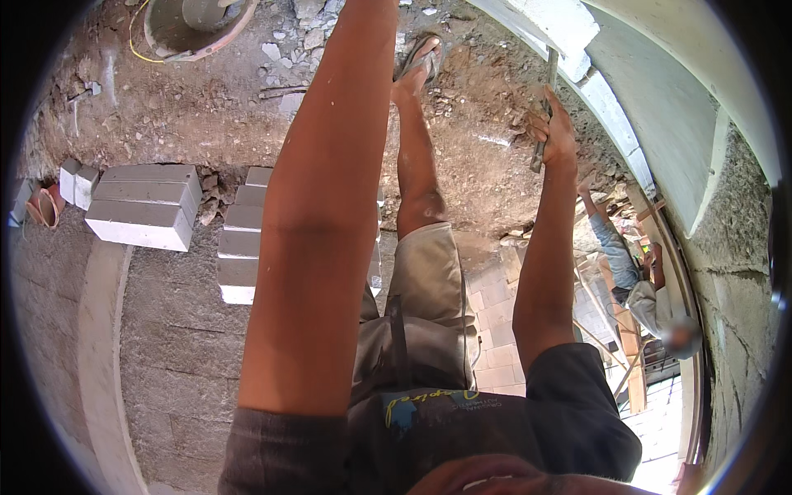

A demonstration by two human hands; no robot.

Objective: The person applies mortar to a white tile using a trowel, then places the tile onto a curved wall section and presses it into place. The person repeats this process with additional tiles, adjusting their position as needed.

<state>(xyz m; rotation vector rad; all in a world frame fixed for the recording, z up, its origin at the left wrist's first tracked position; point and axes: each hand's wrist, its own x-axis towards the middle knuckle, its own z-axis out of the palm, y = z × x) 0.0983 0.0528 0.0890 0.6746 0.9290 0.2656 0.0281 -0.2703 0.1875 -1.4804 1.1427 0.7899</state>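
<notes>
My left arm (322, 190) reaches up past the top edge, so my left hand is out of sight. At the upper right, my right hand (560, 136) is closed round a narrow, dark stick-like tool (539, 157). Its thin greyish upper end points toward the row of white blocks (615, 107) along the wall; its exact kind is unclear. The hand is close to those blocks, but I cannot tell whether the tool touches them.
Pale blocks are stacked at the left (139, 224) and in another pile (239, 268) beside my left arm. A round mortar tub (198, 37) stands at the upper left. Rubble covers the dirt ground (206, 124). Another person (639, 280) is at the right, near wooden boards (629, 334).
</notes>
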